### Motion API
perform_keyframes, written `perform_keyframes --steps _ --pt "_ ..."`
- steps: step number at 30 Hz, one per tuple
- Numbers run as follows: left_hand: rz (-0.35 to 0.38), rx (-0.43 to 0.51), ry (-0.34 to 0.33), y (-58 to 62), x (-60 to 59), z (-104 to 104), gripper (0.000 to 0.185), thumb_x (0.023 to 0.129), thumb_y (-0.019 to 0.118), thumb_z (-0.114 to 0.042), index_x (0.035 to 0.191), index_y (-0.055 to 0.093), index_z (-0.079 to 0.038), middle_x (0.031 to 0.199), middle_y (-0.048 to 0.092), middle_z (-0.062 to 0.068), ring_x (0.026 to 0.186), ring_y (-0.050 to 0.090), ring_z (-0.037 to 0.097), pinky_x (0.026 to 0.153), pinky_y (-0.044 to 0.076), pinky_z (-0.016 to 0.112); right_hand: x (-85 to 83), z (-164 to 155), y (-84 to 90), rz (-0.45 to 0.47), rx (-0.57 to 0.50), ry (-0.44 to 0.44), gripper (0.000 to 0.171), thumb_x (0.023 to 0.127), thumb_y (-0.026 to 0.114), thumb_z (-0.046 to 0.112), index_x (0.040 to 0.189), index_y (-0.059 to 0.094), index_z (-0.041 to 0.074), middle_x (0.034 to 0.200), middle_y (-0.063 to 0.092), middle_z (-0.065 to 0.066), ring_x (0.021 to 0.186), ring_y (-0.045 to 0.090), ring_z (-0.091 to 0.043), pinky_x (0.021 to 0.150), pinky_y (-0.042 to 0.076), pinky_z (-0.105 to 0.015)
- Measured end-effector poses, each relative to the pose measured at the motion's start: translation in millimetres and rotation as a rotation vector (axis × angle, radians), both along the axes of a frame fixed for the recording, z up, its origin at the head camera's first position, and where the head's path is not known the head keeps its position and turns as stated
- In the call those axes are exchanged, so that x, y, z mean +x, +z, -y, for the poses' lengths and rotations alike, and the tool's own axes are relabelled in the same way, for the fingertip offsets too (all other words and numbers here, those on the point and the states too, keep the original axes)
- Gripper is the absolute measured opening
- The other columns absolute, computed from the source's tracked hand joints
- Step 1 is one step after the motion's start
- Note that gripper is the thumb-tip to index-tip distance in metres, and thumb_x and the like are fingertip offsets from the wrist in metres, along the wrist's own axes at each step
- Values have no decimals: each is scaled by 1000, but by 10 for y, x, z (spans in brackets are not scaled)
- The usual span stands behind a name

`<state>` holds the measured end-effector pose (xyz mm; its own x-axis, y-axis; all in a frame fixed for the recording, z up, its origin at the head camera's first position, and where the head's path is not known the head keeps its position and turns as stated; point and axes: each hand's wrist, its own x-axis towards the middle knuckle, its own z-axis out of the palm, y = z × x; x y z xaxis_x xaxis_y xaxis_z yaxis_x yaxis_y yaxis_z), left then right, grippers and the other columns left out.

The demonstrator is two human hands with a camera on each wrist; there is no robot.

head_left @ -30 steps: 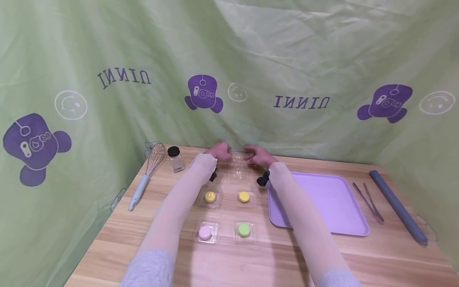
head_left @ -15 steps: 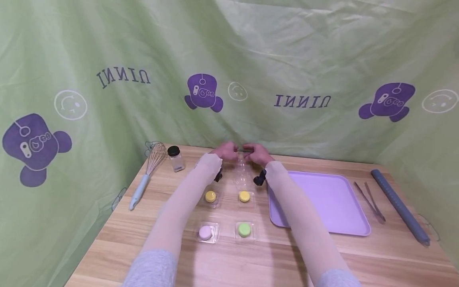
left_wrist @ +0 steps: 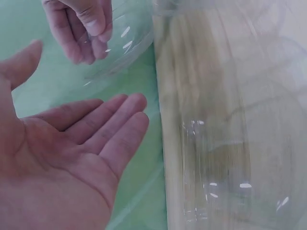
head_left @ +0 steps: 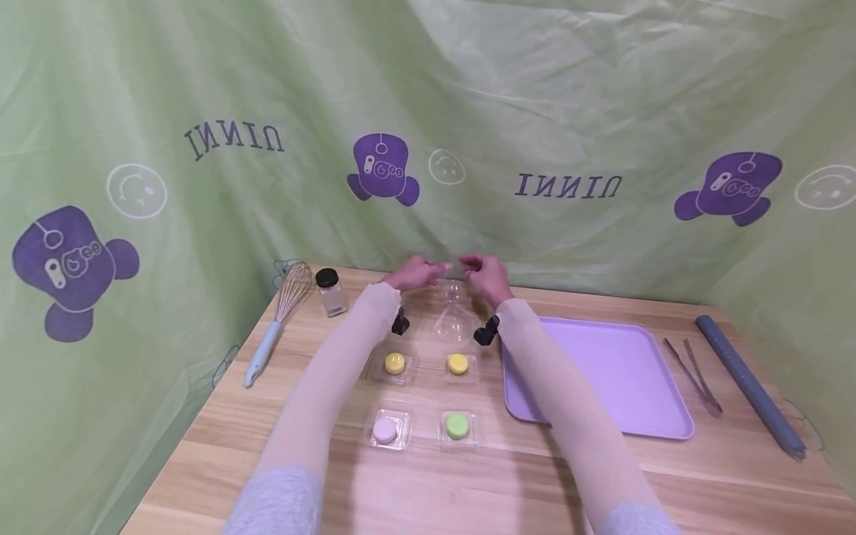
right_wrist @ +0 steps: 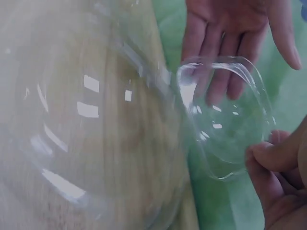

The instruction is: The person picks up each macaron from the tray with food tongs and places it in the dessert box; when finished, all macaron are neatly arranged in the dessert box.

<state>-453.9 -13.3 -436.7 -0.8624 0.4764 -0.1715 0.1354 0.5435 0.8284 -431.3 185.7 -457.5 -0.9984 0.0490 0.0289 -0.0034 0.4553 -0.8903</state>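
Note:
At the back of the table, my right hand (head_left: pixel 487 276) pinches the rim of a clear plastic clamshell box. In the right wrist view its smaller rounded-square half (right_wrist: pixel 225 136) is raised off the table's far edge, with the thumb and fingers (right_wrist: pixel 271 158) at one corner. The larger domed half (right_wrist: pixel 96 139) lies toward the wood. My left hand (head_left: pixel 417 273) is beside it, palm up with straight fingers (left_wrist: pixel 103 129), holding nothing. Nearer to me are two yellow macarons (head_left: pixel 394 363), a pink macaron (head_left: pixel 384 429) and a green macaron (head_left: pixel 458 426), each in a clear box.
A purple tray (head_left: pixel 608 371) lies right of the boxes, with tongs (head_left: pixel 695 377) and a blue rolling pin (head_left: pixel 749 386) beyond it. At the left are a whisk (head_left: pixel 277 319) and a black-lidded jar (head_left: pixel 331 293). A green curtain (head_left: pixel 568 245) hangs behind the table.
Both hands came together at the clear box, then the left hand drew back left and its fingers straightened. The box's far half is now lifted in my right hand.

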Motion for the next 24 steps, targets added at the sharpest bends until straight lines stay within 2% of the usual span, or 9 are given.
perform_keyframes --steps 5,8,13,16,19,20,22,24 --pt "163 200 61 62 -1 24 72 102 49 -56 140 52 5 134 63 26 123 64 39 111 52 47 86 67 145 -129 -11 -75 41 89 59 -8 124 70 10 119 73 -11 111 68 -24 95 60 -32" --pt "266 329 65 135 13 54 76 104 45 -55 145 44 9 138 59 31 128 59 45 114 48 52 145 106 229 -291 12 -118 35 89 59 -7 117 73 8 113 75 -11 105 71 -24 90 62 -32" --pt "375 445 -46 276 80 90 82 105 36 -58 150 35 10 145 50 36 134 51 51 118 43 56 286 167 333 -657 103 -136 26 91 62 -7 111 74 3 109 77 -15 99 75 -27 86 64 -30" --pt "426 478 -117 338 107 107 82 104 36 -58 149 38 10 147 46 39 136 48 52 119 41 56 348 204 381 -885 155 -132 21 91 63 -7 108 74 -1 108 77 -18 98 76 -29 88 64 -30" --pt "430 489 -151 366 114 135 77 104 39 -55 144 44 11 144 49 39 136 49 52 118 42 55 375 234 412 -1035 181 -122 19 92 63 -8 106 75 -2 108 77 -19 98 76 -29 89 63 -27" --pt "424 494 -156 363 114 141 76 104 40 -53 144 44 12 144 49 39 136 48 53 119 41 56 375 236 412 -1064 185 -117 19 92 63 -8 105 75 -2 107 77 -18 97 77 -29 89 62 -25" --pt "385 503 -145 358 119 155 71 104 44 -47 143 44 13 143 50 38 134 51 52 118 41 56 392 230 412 -1050 176 -86 21 90 65 -9 108 73 -3 110 77 -19 99 76 -29 91 62 -24" --pt "328 492 -106 359 147 158 67 103 50 -41 143 44 12 142 53 36 134 53 50 118 42 55 431 202 412 -943 126 -23 31 88 69 -9 118 70 -4 120 73 -20 108 74 -32 96 60 -26"
